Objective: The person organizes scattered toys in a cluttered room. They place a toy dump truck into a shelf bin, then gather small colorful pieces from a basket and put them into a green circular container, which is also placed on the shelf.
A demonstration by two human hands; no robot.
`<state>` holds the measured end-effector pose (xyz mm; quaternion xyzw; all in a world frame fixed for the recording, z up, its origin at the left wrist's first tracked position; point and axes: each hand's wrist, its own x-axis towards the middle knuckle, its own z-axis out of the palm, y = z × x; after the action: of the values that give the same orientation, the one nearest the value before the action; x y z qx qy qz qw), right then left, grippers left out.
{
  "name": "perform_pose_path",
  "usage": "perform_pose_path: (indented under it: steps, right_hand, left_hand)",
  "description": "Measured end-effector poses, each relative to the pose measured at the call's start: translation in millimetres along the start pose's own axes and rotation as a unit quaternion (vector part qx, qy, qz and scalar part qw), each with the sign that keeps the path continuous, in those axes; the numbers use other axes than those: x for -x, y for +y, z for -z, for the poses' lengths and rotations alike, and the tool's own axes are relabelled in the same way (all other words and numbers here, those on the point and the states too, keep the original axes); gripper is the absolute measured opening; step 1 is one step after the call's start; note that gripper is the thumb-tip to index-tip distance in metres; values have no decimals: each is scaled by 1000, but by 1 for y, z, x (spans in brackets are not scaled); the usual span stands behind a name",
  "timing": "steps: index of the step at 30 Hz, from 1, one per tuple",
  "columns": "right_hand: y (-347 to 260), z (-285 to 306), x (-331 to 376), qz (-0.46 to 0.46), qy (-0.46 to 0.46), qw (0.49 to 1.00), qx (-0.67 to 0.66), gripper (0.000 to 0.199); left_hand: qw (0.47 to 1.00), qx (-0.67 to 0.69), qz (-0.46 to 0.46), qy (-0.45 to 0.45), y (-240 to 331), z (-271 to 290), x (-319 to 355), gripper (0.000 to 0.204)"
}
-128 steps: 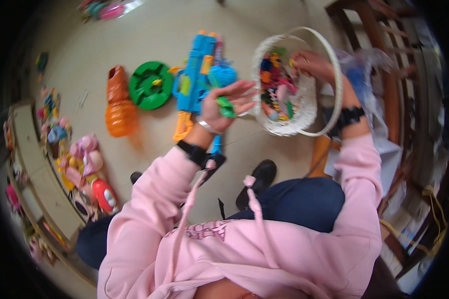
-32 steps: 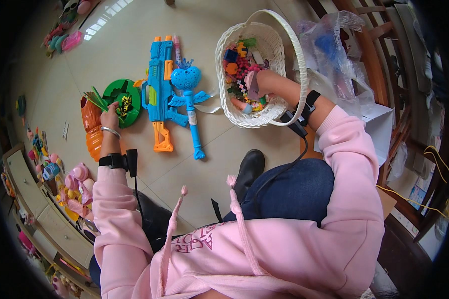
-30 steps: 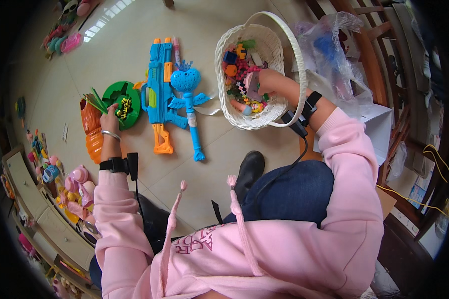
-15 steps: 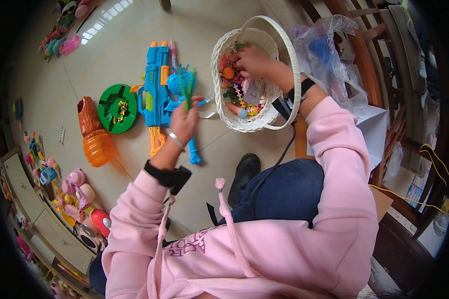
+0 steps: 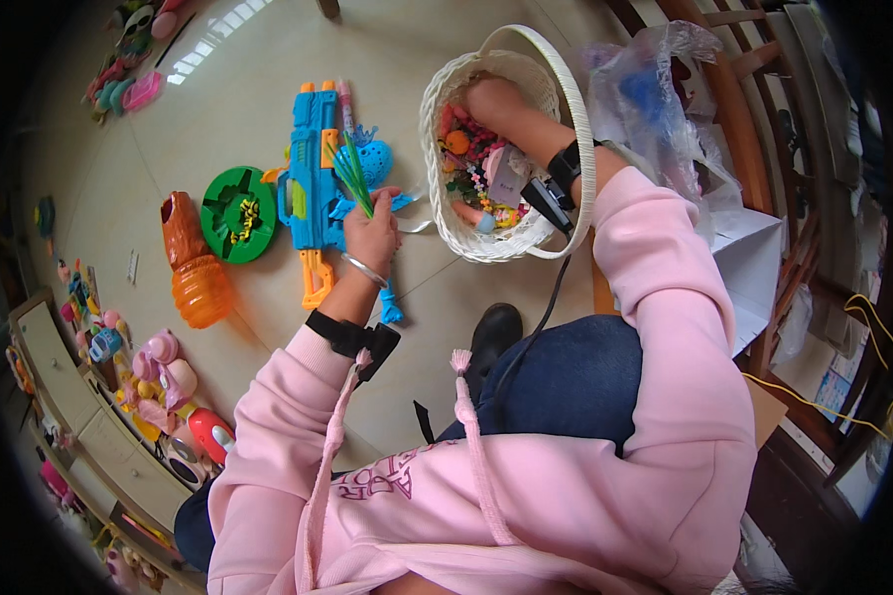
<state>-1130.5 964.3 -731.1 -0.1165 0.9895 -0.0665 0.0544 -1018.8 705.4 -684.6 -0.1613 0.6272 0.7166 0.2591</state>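
Note:
My left hand (image 5: pixel 372 236) is closed around a bunch of thin green toy stalks (image 5: pixel 352 175), their tips fanning away from me. It hovers over a blue toy gun (image 5: pixel 313 193) with orange parts and a blue crowned toy (image 5: pixel 363 161), both on the floor. My right hand (image 5: pixel 498 103) reaches down into a white woven basket (image 5: pixel 433 159), its fingers hidden at the far side. Small toys crowd the basket: an orange ball-shaped piece (image 5: pixel 457 142), a pale tag-like piece (image 5: pixel 507 178) and several colourful bits.
Left of the toy gun lie a green round tray (image 5: pixel 211 220) with yellow-black pieces and an orange bottle-shaped toy (image 5: pixel 200 290). Many toys surround a drawer cabinet (image 5: pixel 55 362). Clear plastic bags (image 5: pixel 655 109) and a white box (image 5: pixel 739 268) stand right of the basket.
My right hand has sunk deeper into the basket. The green stalks in my left hand have tilted leftward, and that hand has moved slightly right and nearer to me.

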Motion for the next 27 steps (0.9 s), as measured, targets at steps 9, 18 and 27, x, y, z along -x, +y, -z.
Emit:
perform_pose_path:
  steps: [9, 18, 27]
  right_hand:
    - [-23, 9, -8, -23, -57, 994, 89, 24]
    - [-19, 28, -6, -76, -254, 952, 151, 32]
    - [38, 42, 16, -25, -255, 957, -136, 29]
  left_hand:
    - [996, -22, 53, 72, -7, 26, 6, 20]
    - [997, 41, 51, 46, -4, 35, 16, 23]
    - [996, 56, 65, 40, -8, 54, 18, 24]
